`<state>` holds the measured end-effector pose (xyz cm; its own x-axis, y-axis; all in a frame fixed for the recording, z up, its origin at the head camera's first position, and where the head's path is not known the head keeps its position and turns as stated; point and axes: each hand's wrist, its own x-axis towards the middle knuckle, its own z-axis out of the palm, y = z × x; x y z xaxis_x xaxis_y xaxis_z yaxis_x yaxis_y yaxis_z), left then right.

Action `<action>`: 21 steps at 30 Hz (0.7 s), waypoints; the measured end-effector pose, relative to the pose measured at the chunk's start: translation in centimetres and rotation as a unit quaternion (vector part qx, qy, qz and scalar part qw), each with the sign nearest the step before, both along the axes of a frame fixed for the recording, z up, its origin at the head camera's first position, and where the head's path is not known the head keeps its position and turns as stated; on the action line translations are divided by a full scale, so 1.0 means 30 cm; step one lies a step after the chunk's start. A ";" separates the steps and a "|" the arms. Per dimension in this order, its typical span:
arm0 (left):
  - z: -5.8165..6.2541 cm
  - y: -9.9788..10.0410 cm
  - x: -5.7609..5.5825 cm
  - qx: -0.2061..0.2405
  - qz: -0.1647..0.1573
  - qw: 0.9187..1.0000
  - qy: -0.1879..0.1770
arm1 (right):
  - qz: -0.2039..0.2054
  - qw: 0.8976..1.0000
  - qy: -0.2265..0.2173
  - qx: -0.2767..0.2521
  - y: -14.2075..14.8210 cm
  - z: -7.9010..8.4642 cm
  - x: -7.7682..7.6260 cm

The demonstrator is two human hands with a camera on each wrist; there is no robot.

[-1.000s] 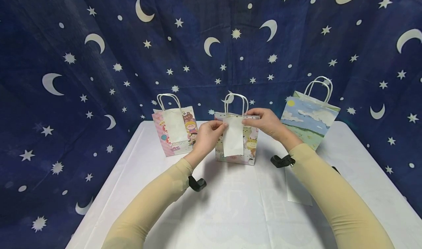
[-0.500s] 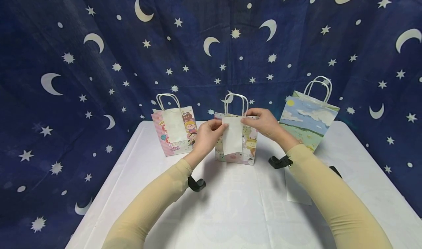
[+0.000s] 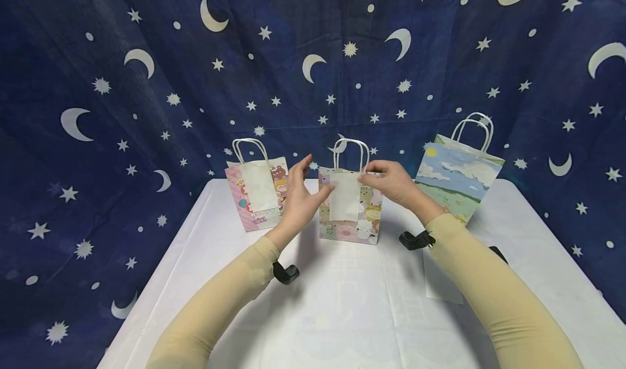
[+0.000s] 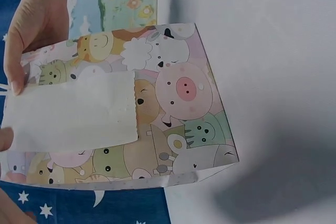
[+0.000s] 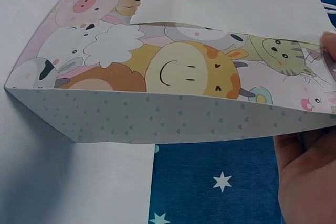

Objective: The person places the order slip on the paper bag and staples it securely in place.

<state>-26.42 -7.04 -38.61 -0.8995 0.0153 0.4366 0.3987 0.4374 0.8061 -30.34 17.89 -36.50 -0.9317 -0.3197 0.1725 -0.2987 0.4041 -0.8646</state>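
Note:
An animal-print paper gift bag with white handles stands upright in the middle. A blank piece of white paper lies against its front, below the handles; its lower edge is torn and uneven in the left wrist view. My right hand pinches the bag's top edge at the right, thumb on the paper's upper right corner and fingers behind the bag. My left hand has its fingers extended and raised off the bag's left side. Its thumb rests at the paper's upper left corner.
A pink cartoon gift bag stands at left, with white paper on its front. At right, a blue-and-green landscape gift bag leans back. Another white paper piece lies on the white-covered table, partly under my right forearm. A starry blue curtain hangs behind.
The left fingers have let go of the bag's top edge and spread up and left, thumb still at the paper. The paper's lower end sits higher. My right hand has barely moved.

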 end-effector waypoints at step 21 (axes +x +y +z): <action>0.011 0.026 -0.077 0.086 -0.101 0.982 -0.138 | 0.009 1.000 -0.011 0.012 0.002 0.009 0.010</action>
<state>-28.74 -6.27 -38.29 -0.9701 0.1525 0.1888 0.2196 0.2202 0.9504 -30.04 17.94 -36.22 -0.9293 -0.3403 0.1436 -0.2865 0.4188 -0.8617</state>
